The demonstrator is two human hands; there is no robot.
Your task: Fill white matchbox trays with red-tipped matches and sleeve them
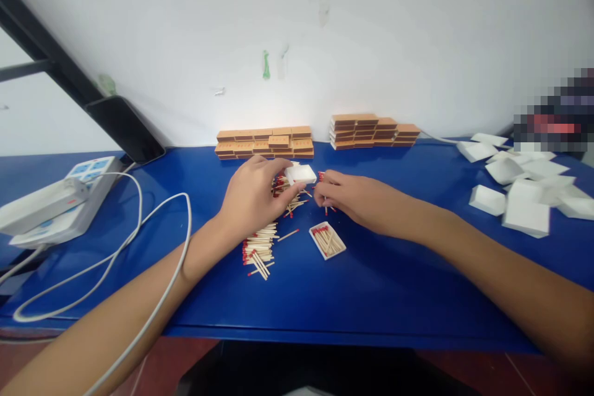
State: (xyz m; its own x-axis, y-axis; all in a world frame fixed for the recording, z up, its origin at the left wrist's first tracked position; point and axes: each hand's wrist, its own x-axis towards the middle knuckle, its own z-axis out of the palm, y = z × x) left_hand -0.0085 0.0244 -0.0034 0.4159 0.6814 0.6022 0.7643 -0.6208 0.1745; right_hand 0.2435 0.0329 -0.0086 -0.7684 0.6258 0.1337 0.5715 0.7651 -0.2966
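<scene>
My left hand (pixel 260 192) is closed on a small white matchbox tray (pixel 302 174), held between thumb and fingers above a pile of red-tipped matches (pixel 260 242). To its right, my right hand (pixel 341 195) has its fingers curled together, with red match heads and sticks showing around the fingertips. A second white matchbox tray (pixel 340 249) lies on the table below the right hand, with several matches (pixel 327 240) in it. One loose match (pixel 288 235) lies between the pile and that tray.
Stacked brown matchboxes (pixel 264 142) and a second stack (pixel 366 131) stand along the wall. Several white trays (pixel 526 207) are heaped at the right of the blue table (pixel 408 297). At the left are a power strip (pixel 99 189), a black phone (pixel 127 130) and a looping white cable (pixel 188 216).
</scene>
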